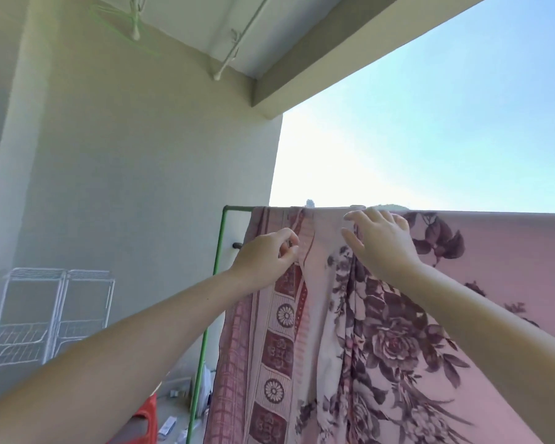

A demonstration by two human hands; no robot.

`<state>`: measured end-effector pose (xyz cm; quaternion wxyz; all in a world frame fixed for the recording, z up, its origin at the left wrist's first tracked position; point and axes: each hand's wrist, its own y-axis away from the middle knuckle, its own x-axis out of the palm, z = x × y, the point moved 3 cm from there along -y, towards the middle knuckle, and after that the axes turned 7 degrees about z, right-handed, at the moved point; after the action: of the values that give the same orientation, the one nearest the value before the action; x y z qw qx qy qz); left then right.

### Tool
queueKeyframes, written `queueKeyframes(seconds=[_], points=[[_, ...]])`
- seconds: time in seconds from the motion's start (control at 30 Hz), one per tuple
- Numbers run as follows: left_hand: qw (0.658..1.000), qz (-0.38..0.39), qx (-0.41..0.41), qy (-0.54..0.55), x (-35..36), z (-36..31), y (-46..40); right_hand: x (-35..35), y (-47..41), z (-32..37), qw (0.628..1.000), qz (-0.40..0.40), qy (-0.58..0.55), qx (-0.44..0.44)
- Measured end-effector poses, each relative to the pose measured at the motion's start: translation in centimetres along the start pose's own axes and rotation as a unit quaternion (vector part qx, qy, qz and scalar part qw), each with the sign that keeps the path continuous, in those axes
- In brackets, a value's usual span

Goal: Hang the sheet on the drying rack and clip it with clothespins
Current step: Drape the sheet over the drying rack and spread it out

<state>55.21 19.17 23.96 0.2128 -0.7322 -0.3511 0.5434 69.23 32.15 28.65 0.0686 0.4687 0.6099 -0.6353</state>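
A pink sheet [500, 267] with dark roses and a patterned border hangs over the top bar of a green drying rack [220, 245]. My left hand [266, 254] pinches a fold of the sheet's border strip just below the bar. My right hand [378, 241] lies with spread fingers on the bunched cloth at the top bar. A pale clip-like piece [358, 207] shows on the bar above my right fingers; I cannot tell if it is a clothespin.
A white wire rack [52, 315] stands against the wall at the left. A red plastic item [148, 415] and small clutter lie on the floor near the rack's green leg. A ceiling rail [237, 43] runs overhead. Open sky lies beyond the sheet.
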Motion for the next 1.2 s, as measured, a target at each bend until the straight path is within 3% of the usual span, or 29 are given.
queueKeyframes(seconds=[0.27, 0.5, 0.73, 0.97, 1.2], points=[[0.998, -0.023, -0.048, 0.014, 1.4, 17.5, -8.6, 13.4, -13.5, 5.4, 0.999, 0.007, 0.011, -0.036], [1.0, 0.02, -0.011, 0.006, 1.2, 35.2, -16.4, 26.0, -25.9, 12.0, 0.999, 0.011, 0.036, -0.016], [0.991, 0.049, 0.113, -0.052, 2.3, 46.7, -26.2, 31.9, -38.0, 14.0, 0.996, 0.003, 0.085, 0.035], [0.97, 0.009, 0.242, 0.014, 9.0, 51.4, -34.9, 35.7, -42.6, 12.3, 0.985, -0.033, 0.146, 0.09], [0.898, -0.073, 0.434, -0.025, 12.0, 52.3, -44.7, 40.4, -47.2, 12.5, 0.973, -0.045, 0.203, 0.105]])
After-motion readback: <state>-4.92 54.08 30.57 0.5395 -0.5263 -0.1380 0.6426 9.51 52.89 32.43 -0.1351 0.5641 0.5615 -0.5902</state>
